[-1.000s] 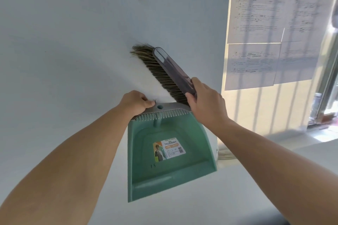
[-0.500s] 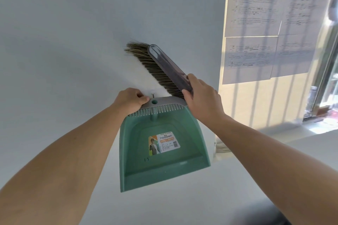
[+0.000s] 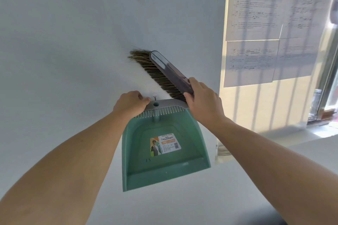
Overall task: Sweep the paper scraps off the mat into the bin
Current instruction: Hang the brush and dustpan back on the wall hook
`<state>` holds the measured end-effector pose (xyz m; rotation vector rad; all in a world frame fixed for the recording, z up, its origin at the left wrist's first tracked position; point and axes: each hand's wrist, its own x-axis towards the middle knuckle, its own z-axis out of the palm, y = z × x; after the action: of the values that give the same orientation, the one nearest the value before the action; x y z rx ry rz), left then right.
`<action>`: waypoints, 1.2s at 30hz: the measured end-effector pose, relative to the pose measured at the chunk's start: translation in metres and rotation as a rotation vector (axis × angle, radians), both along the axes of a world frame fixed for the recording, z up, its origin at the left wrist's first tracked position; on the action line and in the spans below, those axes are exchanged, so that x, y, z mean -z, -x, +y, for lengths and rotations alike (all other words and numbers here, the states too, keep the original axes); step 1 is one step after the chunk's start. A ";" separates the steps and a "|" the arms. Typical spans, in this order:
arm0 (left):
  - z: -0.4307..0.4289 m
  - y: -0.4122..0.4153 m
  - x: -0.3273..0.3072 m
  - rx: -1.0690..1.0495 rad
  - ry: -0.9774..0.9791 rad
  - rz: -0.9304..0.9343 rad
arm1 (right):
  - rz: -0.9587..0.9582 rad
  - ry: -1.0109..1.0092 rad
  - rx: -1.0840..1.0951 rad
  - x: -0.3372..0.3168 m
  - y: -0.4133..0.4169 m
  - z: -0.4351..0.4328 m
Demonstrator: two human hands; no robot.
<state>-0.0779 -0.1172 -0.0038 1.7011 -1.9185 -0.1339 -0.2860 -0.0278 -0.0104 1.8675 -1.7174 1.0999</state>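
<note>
Both tools are up at the white wall (image 3: 73, 42), not yet at any mat or bin; neither mat, scraps nor bin is in view. The green dustpan (image 3: 161, 151) hangs flat against the wall, its grey top edge at 12 o'clock and its open lip at 6 o'clock. A small hook (image 3: 155, 98) sits just above that top edge, near the pan's hanging hole, and I cannot tell whether the pan rests on it or only in the hand.

The left hand (image 3: 130, 105) is closed on the pan's top-left corner, fingertips close to the hook. The right hand (image 3: 203, 105) is wrapped around the brush (image 3: 164, 73) at its lower end, touching the pan's top-right corner. The brush's long axis runs from that hand up toward 10 o'clock, bristles facing the wall.

So the left hand is nearer the hook. The next move likely turns on clearing that hook, then carrying both tools down to the mat.
</note>
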 end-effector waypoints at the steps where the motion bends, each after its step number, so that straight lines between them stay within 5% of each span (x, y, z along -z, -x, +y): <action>1: 0.002 -0.001 -0.002 -0.009 0.010 -0.002 | 0.005 0.003 0.006 -0.001 0.000 0.001; 6: 0.015 -0.004 -0.018 -0.004 0.037 0.337 | 0.031 0.086 -0.005 -0.015 -0.004 0.008; 10: 0.025 -0.012 -0.049 0.040 0.346 0.650 | 0.091 0.154 -0.031 -0.035 -0.002 0.004; 13: 0.037 -0.019 -0.073 0.144 0.555 0.477 | 0.131 0.164 -0.078 -0.056 -0.001 0.000; 19: 0.047 -0.024 -0.094 0.167 0.755 -0.345 | 0.286 0.140 -0.231 -0.092 -0.008 -0.013; 22: 0.042 -0.031 -0.097 0.124 0.881 -0.500 | 0.286 0.118 -0.323 -0.104 -0.015 -0.018; 27: 0.039 -0.042 -0.104 0.214 0.814 -0.456 | 0.250 0.179 -0.400 -0.108 -0.021 -0.022; 32: 0.034 -0.042 -0.092 0.300 0.560 -0.168 | 0.077 0.166 -0.255 -0.095 -0.024 -0.031; 36: 0.022 -0.043 -0.076 0.289 0.414 -0.073 | 0.151 0.128 -0.135 -0.072 -0.017 -0.037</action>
<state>-0.0344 -0.0955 0.0719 1.1704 -2.0632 0.2069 -0.2693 -0.0645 0.0617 1.9548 -1.4233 1.0620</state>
